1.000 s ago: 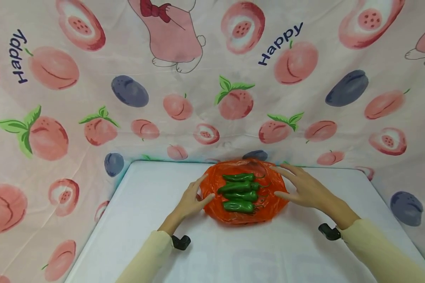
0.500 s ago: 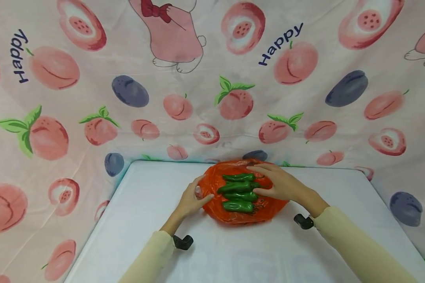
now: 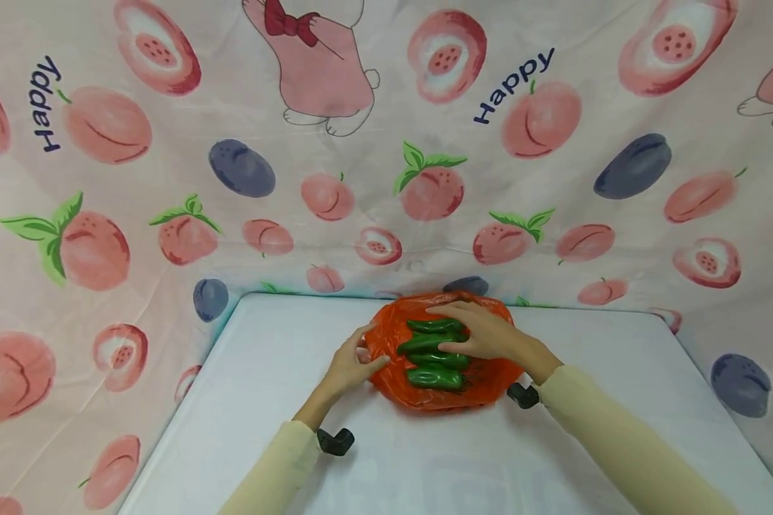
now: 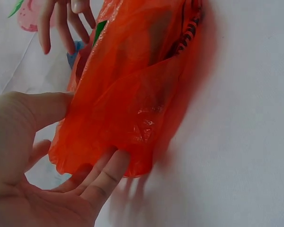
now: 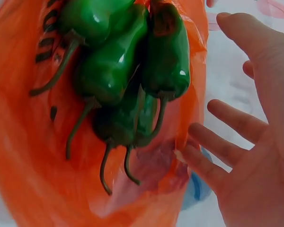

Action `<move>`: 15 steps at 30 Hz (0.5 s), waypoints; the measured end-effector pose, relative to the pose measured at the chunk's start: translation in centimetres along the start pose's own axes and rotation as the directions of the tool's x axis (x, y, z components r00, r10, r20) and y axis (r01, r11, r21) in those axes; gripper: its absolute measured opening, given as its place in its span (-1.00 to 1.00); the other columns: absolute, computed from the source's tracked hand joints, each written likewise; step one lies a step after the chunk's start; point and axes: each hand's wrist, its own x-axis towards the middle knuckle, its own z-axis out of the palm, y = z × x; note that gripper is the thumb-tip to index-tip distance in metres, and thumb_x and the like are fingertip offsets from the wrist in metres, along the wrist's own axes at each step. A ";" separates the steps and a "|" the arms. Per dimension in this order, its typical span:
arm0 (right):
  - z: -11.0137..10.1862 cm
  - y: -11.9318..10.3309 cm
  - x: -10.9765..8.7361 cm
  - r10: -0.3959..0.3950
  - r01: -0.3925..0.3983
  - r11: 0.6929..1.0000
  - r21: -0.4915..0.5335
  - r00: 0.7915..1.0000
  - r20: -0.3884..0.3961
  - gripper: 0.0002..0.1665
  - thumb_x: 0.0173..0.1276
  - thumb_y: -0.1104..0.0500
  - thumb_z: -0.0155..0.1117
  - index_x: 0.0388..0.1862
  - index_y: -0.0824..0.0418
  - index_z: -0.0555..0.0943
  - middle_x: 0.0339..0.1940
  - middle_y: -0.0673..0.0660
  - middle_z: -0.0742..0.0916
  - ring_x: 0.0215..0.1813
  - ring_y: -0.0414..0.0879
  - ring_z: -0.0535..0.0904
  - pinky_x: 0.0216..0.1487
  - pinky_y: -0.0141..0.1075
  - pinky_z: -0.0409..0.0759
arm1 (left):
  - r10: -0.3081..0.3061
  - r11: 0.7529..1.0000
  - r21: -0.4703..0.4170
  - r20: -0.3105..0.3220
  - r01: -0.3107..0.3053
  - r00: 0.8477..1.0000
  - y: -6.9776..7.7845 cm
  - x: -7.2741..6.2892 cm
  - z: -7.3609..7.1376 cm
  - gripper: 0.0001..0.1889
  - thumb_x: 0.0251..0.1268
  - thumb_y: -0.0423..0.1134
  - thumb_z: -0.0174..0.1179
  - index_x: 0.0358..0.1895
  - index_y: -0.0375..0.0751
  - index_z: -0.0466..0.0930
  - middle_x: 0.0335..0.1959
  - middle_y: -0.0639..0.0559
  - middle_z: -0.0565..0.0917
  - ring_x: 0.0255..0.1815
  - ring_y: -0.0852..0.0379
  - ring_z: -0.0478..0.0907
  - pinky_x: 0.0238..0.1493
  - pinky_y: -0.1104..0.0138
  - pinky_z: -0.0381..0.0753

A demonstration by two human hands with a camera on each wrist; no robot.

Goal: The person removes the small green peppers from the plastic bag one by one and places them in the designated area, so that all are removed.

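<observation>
Only the right wrist view clearly showed me curved stems [image 5: 103, 165] on glossy green peppers [image 5: 106, 71]; left hand [image 3: 350, 365] and right hand [image 3: 486, 336] had thumb and fingers apart.

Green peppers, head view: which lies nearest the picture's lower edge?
The front pepper, lowest in the row; the other peppers all lie beyond it, toward the printed cloth.

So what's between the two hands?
Green peppers and part of the orange bag; in the head view, the right hand overlaps some peppers.
</observation>
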 end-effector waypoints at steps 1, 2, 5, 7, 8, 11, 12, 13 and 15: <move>0.1 0.0 0.3 -0.006 0.006 1.000 0.013 1.000 0.012 -0.16 0.35 -0.07 0.48 0.55 0.06 0.40 0.47 0.11 0.52 0.49 0.14 0.38 0.40 0.20 0.41 | -0.007 1.000 -0.008 0.005 0.007 1.000 0.0 0.0 0.0 -0.26 0.31 -0.13 0.43 0.53 -0.01 0.33 0.15 -0.24 0.53 -0.05 -0.06 0.55 -0.25 0.25 0.70; 0.3 0.0 0.6 -0.009 0.008 1.000 0.027 1.000 0.025 -0.17 0.36 -0.06 0.48 0.54 0.09 0.41 0.47 0.11 0.53 0.48 0.14 0.39 0.40 0.19 0.41 | -0.011 1.000 -0.016 0.011 0.012 1.000 -0.1 0.0 -0.1 -0.27 0.31 -0.14 0.43 0.51 -0.02 0.35 0.14 -0.24 0.53 -0.03 -0.07 0.54 -0.25 0.24 0.70; 0.6 -0.1 1.4 -0.014 0.011 0.998 0.058 0.998 0.062 -0.20 0.38 -0.04 0.46 0.52 0.13 0.42 0.46 0.11 0.54 0.44 0.14 0.44 0.39 0.17 0.43 | -0.023 0.999 -0.041 0.027 0.024 0.999 -0.1 0.1 -0.2 -0.30 0.30 -0.18 0.44 0.49 -0.03 0.38 0.11 -0.22 0.54 -0.01 -0.08 0.54 -0.22 0.24 0.70; 0.9 -0.2 1.9 -0.027 0.020 0.997 0.076 0.996 0.083 -0.22 0.39 -0.03 0.45 0.51 0.13 0.44 0.44 0.14 0.55 0.40 0.15 0.47 0.37 0.18 0.45 | -0.024 0.998 -0.058 0.031 0.026 0.999 -0.1 0.1 -0.3 -0.30 0.29 -0.22 0.44 0.48 -0.04 0.39 0.11 -0.22 0.55 -0.02 -0.06 0.54 -0.22 0.24 0.70; 1.0 -0.2 2.1 -0.034 0.026 0.996 0.086 0.995 0.094 -0.24 0.40 -0.02 0.44 0.50 0.14 0.44 0.43 0.15 0.56 0.38 0.16 0.48 0.36 0.18 0.46 | -0.025 0.997 -0.072 0.034 0.027 0.999 -0.1 0.1 -0.3 -0.31 0.29 -0.24 0.44 0.48 -0.05 0.40 0.11 -0.23 0.55 -0.04 -0.05 0.56 -0.21 0.24 0.71; 1.2 -0.3 2.8 -0.064 0.047 0.991 0.127 0.989 0.131 -0.30 0.41 0.04 0.43 0.47 0.16 0.47 0.35 0.22 0.61 0.30 0.18 0.55 0.31 0.17 0.51 | -0.025 0.993 -0.116 0.035 0.029 0.999 -0.2 0.2 -0.2 -0.32 0.28 -0.31 0.43 0.46 -0.10 0.42 0.10 -0.25 0.55 -0.12 0.00 0.60 -0.24 0.24 0.73; 1.3 -0.2 3.0 -0.065 0.044 0.989 0.138 0.987 0.146 -0.32 0.41 0.07 0.43 0.46 0.15 0.48 0.33 0.23 0.63 0.28 0.17 0.56 0.30 0.15 0.53 | -0.023 0.991 -0.132 0.035 0.027 0.999 -0.2 0.2 -0.2 -0.33 0.27 -0.34 0.43 0.46 -0.12 0.43 0.09 -0.27 0.55 -0.16 0.02 0.62 -0.26 0.23 0.73; 1.3 -0.2 3.1 -0.061 0.036 0.988 0.147 0.984 0.165 -0.34 0.41 0.09 0.43 0.44 0.14 0.49 0.29 0.24 0.64 0.25 0.16 0.58 0.28 0.13 0.54 | -0.026 0.988 -0.150 0.032 0.031 0.999 -0.2 0.3 -0.2 -0.33 0.26 -0.35 0.44 0.45 -0.14 0.44 0.09 -0.26 0.55 -0.20 0.04 0.63 -0.27 0.22 0.74; 1.4 -0.2 3.4 -0.045 0.015 0.989 0.150 0.979 0.197 -0.37 0.41 0.12 0.44 0.42 0.12 0.51 0.23 0.23 0.67 0.20 0.13 0.61 0.24 0.11 0.58 | -0.021 0.984 -0.176 0.023 0.025 1.000 -0.2 0.3 -0.1 -0.33 0.24 -0.39 0.44 0.44 -0.19 0.45 0.08 -0.28 0.56 -0.25 0.07 0.63 -0.28 0.19 0.74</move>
